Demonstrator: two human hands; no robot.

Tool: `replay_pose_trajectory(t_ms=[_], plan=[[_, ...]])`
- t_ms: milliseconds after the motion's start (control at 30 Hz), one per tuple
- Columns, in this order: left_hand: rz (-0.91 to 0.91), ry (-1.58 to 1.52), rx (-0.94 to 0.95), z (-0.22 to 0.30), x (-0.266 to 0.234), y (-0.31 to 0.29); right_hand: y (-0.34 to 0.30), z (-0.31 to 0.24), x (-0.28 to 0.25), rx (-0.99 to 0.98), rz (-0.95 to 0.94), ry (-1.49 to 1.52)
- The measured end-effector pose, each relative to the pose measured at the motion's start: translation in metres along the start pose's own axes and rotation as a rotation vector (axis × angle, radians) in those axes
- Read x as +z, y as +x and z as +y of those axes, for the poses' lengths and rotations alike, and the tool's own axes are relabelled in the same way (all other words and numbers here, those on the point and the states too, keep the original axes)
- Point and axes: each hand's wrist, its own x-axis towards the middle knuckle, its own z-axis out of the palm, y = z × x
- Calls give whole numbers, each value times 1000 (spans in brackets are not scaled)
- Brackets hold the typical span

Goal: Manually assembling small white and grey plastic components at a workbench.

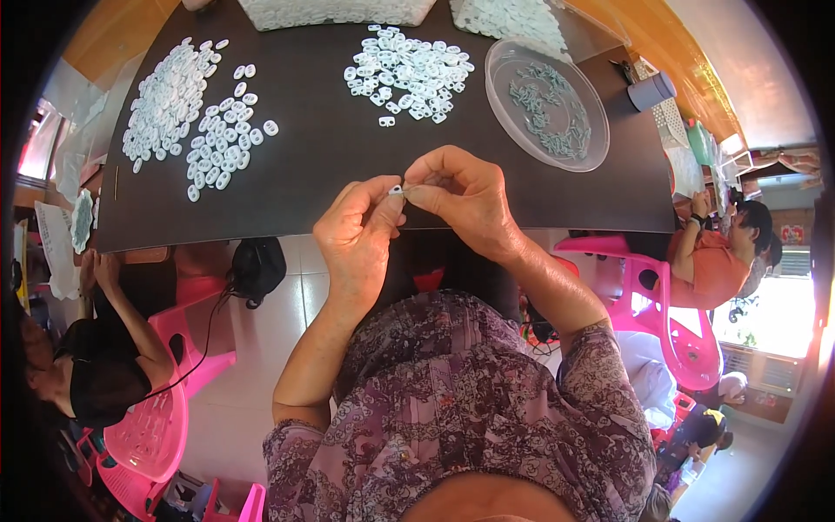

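Just above the table's near edge, my two hands meet. Between thumb and forefinger, my left hand (355,239) pinches a small white plastic piece (397,190) with a dark hole showing. My right hand (465,200) is closed in a pinch right beside that piece; what its fingertips hold, if anything, is too small to make out. Ahead of my hands lies a pile of white pieces with square ends and holes (409,71). To the left, a heap of white oval two-holed pieces (170,103) spreads toward a looser group of similar ovals (224,143).
A round clear tray (598,122) with small grey-green pins (548,104) stands at the right. Bags of white pieces (513,22) line the far side, near a grey cup (651,90). People sit at left and right on pink chairs (156,426).
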Motion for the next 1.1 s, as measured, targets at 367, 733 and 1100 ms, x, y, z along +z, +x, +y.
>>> replay_pose_trajectory(t_ms=[367,733,1100], plan=[[-33,353,281,-12,-1,1,-1,6,7,14,88,-71],[-70,33,32,-10,-3,10,4,-2,0,42,3,-57],[-12,-193,-25,-17,-9,33,99,26,-41,-653,192,-937]])
